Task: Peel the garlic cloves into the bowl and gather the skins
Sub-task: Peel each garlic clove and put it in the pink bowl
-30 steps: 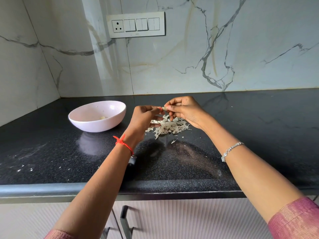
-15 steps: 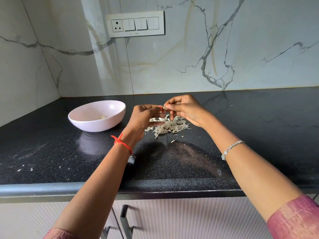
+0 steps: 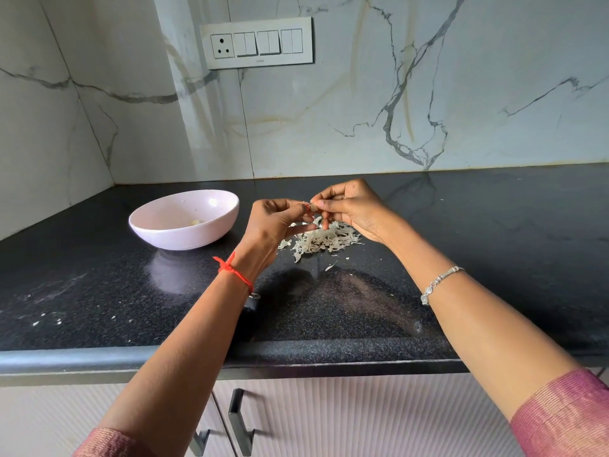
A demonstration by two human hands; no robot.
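Grip: left hand (image 3: pixel 276 220) and right hand (image 3: pixel 354 209) pinch garlic clove (image 3: pixel 313 208) | over skins (image 3: pixel 324 240) | bowl (image 3: pixel 184 238) leftward

We log a white, grey-veined marble wall (image 3: pixel 445 61) carrying a switch panel (image 3: pixel 256 43); left of the panel it corners. Below the panel lies a glossy black speckled surface (image 3: pixel 510 245), then pale ribbed cabinet doors (image 3: pixel 362 420) with dark handles (image 3: pixel 238 423).
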